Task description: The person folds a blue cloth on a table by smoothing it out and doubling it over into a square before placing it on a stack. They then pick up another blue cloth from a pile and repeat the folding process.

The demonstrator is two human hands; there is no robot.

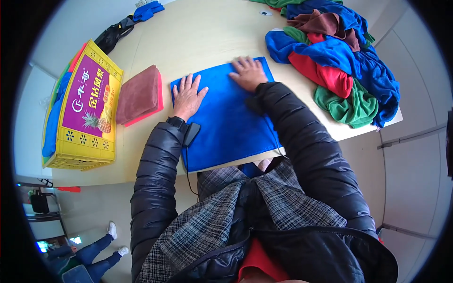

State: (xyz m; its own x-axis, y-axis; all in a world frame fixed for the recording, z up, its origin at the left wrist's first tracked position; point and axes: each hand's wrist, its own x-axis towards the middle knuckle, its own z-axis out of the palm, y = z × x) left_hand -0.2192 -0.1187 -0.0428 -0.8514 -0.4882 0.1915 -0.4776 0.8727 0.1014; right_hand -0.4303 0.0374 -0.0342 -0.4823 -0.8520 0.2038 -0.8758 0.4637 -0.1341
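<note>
A blue cloth [226,122] lies spread flat near the front edge of the table, its lower edge reaching the table's rim. My left hand [188,96] rests on its upper left part with the fingers stretched out and apart. Toward the cloth's upper right, my right hand [248,73] lies flat with spread fingers, slightly blurred. Neither hand grips anything. Just left of the blue cloth sits a folded stack [139,96] with brown cloth on top and red cloth beneath. A small black device [191,134] with a cable hangs at my left wrist.
On the right of the table [207,33] is a loose heap of blue, red, green and brown cloths [330,56]. A yellow plastic crate [87,111] with cloths inside stands at the left. A black bag [115,34] lies behind it. Another person's legs [96,254] show at lower left.
</note>
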